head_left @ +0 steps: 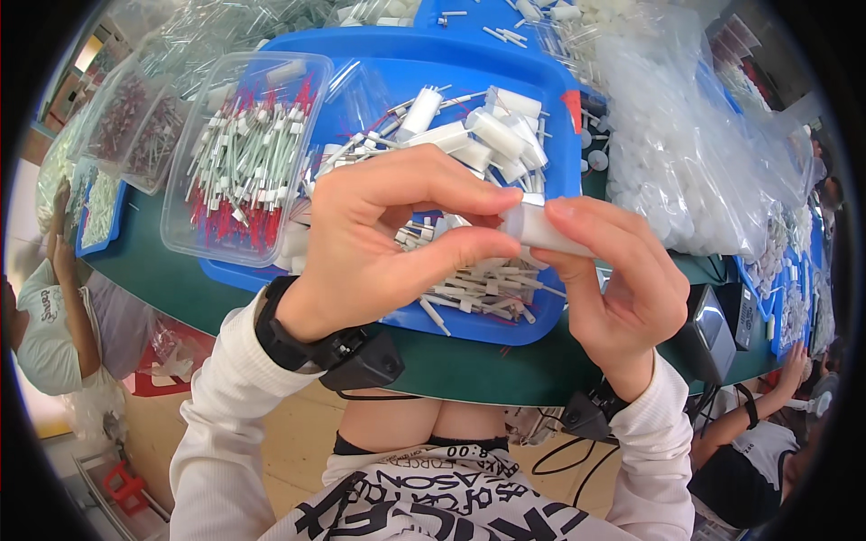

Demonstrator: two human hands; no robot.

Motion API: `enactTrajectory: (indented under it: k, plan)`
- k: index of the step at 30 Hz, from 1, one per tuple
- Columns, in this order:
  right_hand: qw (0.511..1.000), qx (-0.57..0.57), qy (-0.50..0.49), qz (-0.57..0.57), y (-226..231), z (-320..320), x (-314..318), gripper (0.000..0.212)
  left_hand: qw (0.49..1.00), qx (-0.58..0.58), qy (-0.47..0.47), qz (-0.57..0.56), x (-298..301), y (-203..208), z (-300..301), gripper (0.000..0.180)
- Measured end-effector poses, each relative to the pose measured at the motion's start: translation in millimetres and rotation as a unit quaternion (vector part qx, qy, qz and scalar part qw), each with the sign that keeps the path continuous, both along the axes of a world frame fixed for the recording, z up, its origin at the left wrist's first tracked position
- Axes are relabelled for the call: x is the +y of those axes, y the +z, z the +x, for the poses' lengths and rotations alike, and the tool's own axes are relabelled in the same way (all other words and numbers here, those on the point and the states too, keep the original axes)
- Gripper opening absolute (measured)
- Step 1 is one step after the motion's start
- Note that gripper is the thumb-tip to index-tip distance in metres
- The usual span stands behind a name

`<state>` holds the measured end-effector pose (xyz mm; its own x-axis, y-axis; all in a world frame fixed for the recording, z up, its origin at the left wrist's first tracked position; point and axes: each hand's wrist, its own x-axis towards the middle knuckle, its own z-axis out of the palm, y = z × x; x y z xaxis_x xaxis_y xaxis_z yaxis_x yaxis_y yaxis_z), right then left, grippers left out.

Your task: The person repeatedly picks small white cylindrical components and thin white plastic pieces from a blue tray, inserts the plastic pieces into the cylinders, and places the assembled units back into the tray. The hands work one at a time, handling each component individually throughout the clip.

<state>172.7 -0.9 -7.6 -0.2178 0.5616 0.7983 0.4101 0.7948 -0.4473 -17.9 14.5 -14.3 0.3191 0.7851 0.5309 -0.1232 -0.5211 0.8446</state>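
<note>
Your left hand (361, 243) and right hand (613, 270) meet at centre, each grip pinching one end of a small white tube (537, 227), steadying it. Beyond, at 12 o'clock, a blue tray (388, 77) on the green counter (162, 270) keeps spare parts within reach.

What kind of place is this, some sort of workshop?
Probably a small-parts assembly line: a blue tray heaped with white plastic pieces, a clear tub of red-tipped parts, bulging clear bags, and other seated people along the green table.
</note>
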Motion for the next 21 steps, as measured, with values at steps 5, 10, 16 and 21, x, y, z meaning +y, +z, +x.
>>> enactTrajectory:
  k: [5,10,16,21]
  plan:
    - [1.000,-0.004,0.025,0.001,-2.8,0.4,4.0,0.030,1.000,0.015,0.015,-0.003,-1.9,-0.3,1.6,0.026]
    - [0.998,0.013,0.058,0.008,-5.7,3.2,12.2,0.028,0.998,0.018,0.016,0.064,3.8,-3.0,2.0,0.028]
    - [0.986,-0.120,0.024,-0.110,3.5,13.6,9.1,0.030,0.999,-0.001,-0.006,0.053,5.1,-4.7,3.5,0.035]
    - [0.975,-0.061,0.082,-0.198,-1.3,10.4,7.9,0.039,1.000,-0.017,-0.012,-0.008,-0.9,1.3,9.7,0.043]
